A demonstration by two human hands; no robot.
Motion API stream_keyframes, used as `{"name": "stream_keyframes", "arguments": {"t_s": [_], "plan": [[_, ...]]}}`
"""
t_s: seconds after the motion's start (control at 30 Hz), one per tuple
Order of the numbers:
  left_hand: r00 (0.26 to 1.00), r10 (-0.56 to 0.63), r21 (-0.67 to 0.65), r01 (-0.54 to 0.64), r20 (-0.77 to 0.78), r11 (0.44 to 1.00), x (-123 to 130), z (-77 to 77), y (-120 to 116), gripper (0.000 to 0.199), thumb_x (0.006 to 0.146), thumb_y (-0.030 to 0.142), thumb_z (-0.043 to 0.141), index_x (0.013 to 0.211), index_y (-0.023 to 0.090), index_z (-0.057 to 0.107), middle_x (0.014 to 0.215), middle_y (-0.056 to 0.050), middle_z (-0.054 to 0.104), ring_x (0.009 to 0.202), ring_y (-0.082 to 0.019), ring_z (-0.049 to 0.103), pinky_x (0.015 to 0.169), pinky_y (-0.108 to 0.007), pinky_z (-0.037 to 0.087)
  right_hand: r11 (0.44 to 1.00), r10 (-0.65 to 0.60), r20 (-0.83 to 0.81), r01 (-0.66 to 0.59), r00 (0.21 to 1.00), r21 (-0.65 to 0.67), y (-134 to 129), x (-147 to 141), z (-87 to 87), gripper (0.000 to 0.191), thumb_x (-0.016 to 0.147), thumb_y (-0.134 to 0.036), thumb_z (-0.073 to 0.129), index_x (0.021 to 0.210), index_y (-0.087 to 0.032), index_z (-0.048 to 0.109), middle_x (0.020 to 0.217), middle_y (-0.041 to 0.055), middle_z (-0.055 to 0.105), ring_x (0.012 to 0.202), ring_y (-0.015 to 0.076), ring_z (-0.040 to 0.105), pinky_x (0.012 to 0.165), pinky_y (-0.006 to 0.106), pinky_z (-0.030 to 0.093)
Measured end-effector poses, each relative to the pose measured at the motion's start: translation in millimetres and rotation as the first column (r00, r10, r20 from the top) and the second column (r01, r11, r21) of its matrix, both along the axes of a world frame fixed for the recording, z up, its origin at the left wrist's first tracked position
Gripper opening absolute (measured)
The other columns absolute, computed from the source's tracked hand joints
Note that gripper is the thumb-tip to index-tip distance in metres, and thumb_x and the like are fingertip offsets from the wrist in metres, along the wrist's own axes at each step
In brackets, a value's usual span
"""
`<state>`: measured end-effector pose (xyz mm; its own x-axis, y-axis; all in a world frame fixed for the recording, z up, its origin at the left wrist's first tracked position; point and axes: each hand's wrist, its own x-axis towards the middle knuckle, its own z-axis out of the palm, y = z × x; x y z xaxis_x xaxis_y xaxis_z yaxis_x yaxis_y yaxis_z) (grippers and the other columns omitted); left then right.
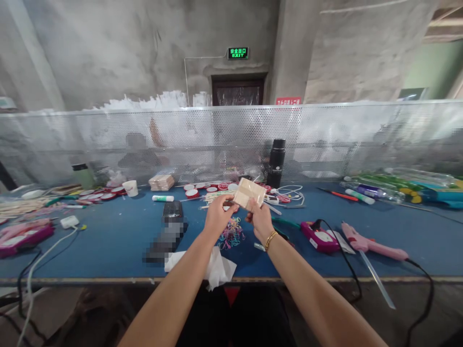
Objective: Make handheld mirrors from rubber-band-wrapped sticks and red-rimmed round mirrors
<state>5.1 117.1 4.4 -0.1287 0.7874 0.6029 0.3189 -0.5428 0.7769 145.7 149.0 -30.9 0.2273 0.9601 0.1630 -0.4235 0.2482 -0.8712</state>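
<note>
Between my hands, above the blue table, is a flat pale-wood pack (pixel 249 194) in shiny clear wrapping, tilted. My left hand (pixel 220 212) pinches its lower left edge with thumb and fingers. On the lower right side, my right hand (pixel 261 219), with a gold bracelet at the wrist, grips it too. Just below the hands lies a loose pile of small coloured rubber bands (pixel 231 233). Crumpled white tissue (pixel 219 267) lies near the table edge, partly behind my left forearm.
A black bottle (pixel 277 164) stands behind the hands, before a perforated metal screen (pixel 195 140). To the right lie a magenta box (pixel 320 237) and a pink glue gun (pixel 372 245) with a trailing cord. Left are a phone-like dark object (pixel 166 238), a paper cup (pixel 130 188) and stacked wooden pieces (pixel 161 182).
</note>
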Motion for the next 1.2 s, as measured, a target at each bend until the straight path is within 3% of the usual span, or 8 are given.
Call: {"name": "stream_keyframes", "arguments": {"t_s": [0.13, 0.27, 0.47, 0.67, 0.87, 1.07, 1.2], "plan": [[0.989, 0.098, 0.065, -0.092, -0.107, 0.994, -4.5, 1.8, -1.1, 0.007, 0.082, 0.015, 0.072, 0.081, 0.022, 0.073, 0.083, -0.002, 0.075, 0.078, -0.020, 0.068, 0.082, -0.034, 0.053, 0.998, -0.004, -0.035, 0.002, 0.999, -0.063, -3.3, -1.4, 4.2, 0.047, 0.076, -0.059, 0.078, 0.086, -0.023, 0.049, 0.058, -0.0100, 0.056, 0.040, 0.0071, 0.047, 0.035, 0.019, 0.045], [0.979, 0.112, 0.098, -0.096, -0.169, 0.991, -5.5, 4.3, -4.6, 0.014, 0.086, 0.014, 0.067, 0.075, 0.023, 0.069, 0.074, 0.000, 0.071, 0.073, -0.020, 0.065, 0.077, -0.031, 0.049, 0.997, 0.029, -0.062, -0.033, 0.998, -0.069, -8.3, 0.5, 8.4, 0.047, 0.074, -0.057, 0.081, 0.087, -0.022, 0.053, 0.060, -0.0082, 0.060, 0.042, 0.0075, 0.050, 0.036, 0.019, 0.044], [0.972, 0.130, 0.158, -0.099, -0.196, 0.982, -1.8, 7.5, -8.7, 0.017, 0.086, 0.012, 0.062, 0.074, 0.024, 0.064, 0.105, -0.005, 0.076, 0.102, -0.025, 0.067, 0.087, -0.032, 0.048, 0.993, 0.111, -0.118, -0.114, 0.987, -0.024, -11.5, 2.1, 9.9, 0.047, 0.071, -0.048, 0.083, 0.102, -0.023, 0.057, 0.083, 0.0023, 0.075, 0.058, 0.0171, 0.069, 0.046, 0.027, 0.055], [0.949, 0.245, 0.130, -0.222, -0.200, 0.966, -2.6, 4.9, -9.6, 0.027, 0.081, 0.002, 0.056, 0.066, 0.023, 0.051, 0.087, -0.005, 0.069, 0.087, -0.025, 0.060, 0.082, -0.035, 0.043, 0.980, 0.199, -0.095, -0.195, 0.975, 0.043, -11.4, -3.8, 7.3, 0.053, 0.065, -0.040, 0.086, 0.105, -0.023, 0.056, 0.092, 0.0064, 0.077, 0.069, 0.0250, 0.074, 0.057, 0.039, 0.062], [0.936, 0.325, 0.031, -0.324, -0.137, 0.946, -1.7, 3.7, -7.7, 0.033, 0.073, -0.004, 0.054, 0.061, 0.024, 0.040, 0.068, -0.001, 0.051, 0.074, -0.023, 0.051, 0.077, -0.033, 0.038, 0.971, 0.230, -0.042, -0.227, 0.972, 0.070, -14.8, -6.8, 7.0, 0.059, 0.065, -0.041, 0.086, 0.111, -0.023, 0.053, 0.093, 0.0061, 0.076, 0.066, 0.0223, 0.073, 0.054, 0.035, 0.059], [0.964, 0.266, -0.042, -0.266, 0.005, 0.963, -7.4, -1.6, 4.8, 0.029, 0.076, 0.001, 0.059, 0.062, 0.023, 0.045, 0.068, 0.000, 0.051, 0.073, -0.021, 0.051, 0.079, -0.033, 0.041, 0.976, 0.194, 0.003, -0.194, 0.981, 0.101, -16.4, -7.5, 8.9, 0.061, 0.067, -0.042, 0.082, 0.112, -0.027, 0.044, 0.104, 0.0050, 0.074, 0.068, 0.0198, 0.072, 0.055, 0.032, 0.058], [0.979, 0.120, -0.080, -0.108, 0.166, 0.991, -5.8, -2.3, 13.8, 0.012, 0.084, 0.021, 0.067, 0.076, 0.022, 0.057, 0.079, -0.002, 0.064, 0.080, -0.021, 0.060, 0.081, -0.034, 0.048, 0.978, 0.004, 0.188, -0.043, 0.982, 0.203, -14.3, -3.5, 9.6, 0.052, 0.075, -0.049, 0.071, 0.113, -0.027, 0.044, 0.117, 0.0088, 0.069, 0.086, 0.0234, 0.071, 0.064, 0.035, 0.059]]}}
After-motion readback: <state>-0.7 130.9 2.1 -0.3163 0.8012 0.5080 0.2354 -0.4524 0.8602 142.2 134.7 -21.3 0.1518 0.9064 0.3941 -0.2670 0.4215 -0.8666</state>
